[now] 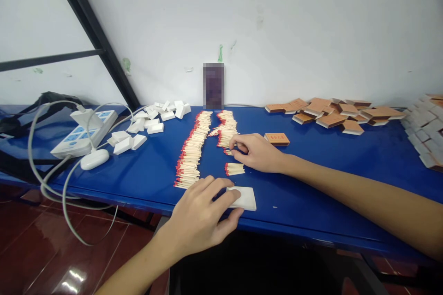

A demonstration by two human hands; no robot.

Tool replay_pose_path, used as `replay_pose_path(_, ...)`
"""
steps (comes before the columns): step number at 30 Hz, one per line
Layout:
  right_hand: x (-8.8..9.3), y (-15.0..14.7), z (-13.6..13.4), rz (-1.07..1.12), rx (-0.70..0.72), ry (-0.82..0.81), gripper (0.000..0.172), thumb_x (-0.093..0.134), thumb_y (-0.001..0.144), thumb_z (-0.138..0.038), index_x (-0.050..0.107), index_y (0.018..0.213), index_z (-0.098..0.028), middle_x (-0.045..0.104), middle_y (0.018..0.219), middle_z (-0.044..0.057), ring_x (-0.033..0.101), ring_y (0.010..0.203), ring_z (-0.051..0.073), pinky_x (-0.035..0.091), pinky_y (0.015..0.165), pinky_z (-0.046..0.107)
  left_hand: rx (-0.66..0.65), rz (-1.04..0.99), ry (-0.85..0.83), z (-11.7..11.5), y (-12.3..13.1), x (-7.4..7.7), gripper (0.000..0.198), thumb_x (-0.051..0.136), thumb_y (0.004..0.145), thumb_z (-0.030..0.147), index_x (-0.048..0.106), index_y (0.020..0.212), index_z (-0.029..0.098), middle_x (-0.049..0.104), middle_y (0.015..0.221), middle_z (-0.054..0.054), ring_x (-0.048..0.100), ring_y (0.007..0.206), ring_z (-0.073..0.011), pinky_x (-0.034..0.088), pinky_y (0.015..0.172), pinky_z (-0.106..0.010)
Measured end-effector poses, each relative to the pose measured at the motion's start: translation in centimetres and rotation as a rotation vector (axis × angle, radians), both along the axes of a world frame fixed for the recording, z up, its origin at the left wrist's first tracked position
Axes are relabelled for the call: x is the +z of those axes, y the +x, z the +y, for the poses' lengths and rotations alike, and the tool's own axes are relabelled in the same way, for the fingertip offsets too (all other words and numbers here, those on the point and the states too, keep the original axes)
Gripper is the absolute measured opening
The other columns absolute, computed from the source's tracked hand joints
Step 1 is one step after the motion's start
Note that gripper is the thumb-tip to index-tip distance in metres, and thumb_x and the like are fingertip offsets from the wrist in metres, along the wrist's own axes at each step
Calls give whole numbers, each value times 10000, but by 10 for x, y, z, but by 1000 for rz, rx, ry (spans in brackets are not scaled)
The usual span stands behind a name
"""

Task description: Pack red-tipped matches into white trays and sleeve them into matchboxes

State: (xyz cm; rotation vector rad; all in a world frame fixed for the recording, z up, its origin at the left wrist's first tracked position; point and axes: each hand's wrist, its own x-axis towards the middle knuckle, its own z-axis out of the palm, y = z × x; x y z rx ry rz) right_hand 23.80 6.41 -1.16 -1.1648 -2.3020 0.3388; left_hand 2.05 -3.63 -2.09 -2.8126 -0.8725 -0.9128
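My left hand (207, 212) grips a small white matchbox tray (246, 199) near the table's front edge, fingers on top and thumb on the near side. Beyond it, my right hand (254, 152) is pinched at the near end of the right-hand row of matches (226, 124), with a few matches at its fingertips. Between the two hands lies a small separate group of matches (234, 169), red heads to the left. A long row of matches (190, 152) runs up the table to the left. An orange matchbox (277, 139) lies just beyond my right wrist.
White trays (152, 120) lie scattered at the back left, beside a power strip (85, 133) with looping cables and a white plug (94, 159). Orange matchbox sleeves (332, 115) are heaped at the back right. A stack of boxes (427, 129) stands far right. A blurred dark rectangle (213, 86) leans at the wall.
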Motion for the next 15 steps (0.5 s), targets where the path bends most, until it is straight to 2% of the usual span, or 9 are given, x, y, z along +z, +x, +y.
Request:
replay_pose_path(6, -1, 1, 2, 14, 2, -22, 38, 565, 824, -192, 589, 854, -196, 433, 609, -67, 388, 561, 103, 260, 599, 253, -6, -3, 3, 0, 1, 0, 137, 574, 942, 238, 604, 1067, 191, 675, 1062, -68, 605, 855, -212, 508, 753, -364)
replay_pose_path(15, 0, 1, 1, 73, 84, 4, 70, 564, 814, -183, 608, 760, -190, 397, 591, -64, 374, 561, 102, 269, 591, 250, 3, -1, 11, -1, 1, 1, 134, 569, 942, 245, 613, 1056, 193, 674, 1055, -70, 617, 855, -209, 517, 755, -360)
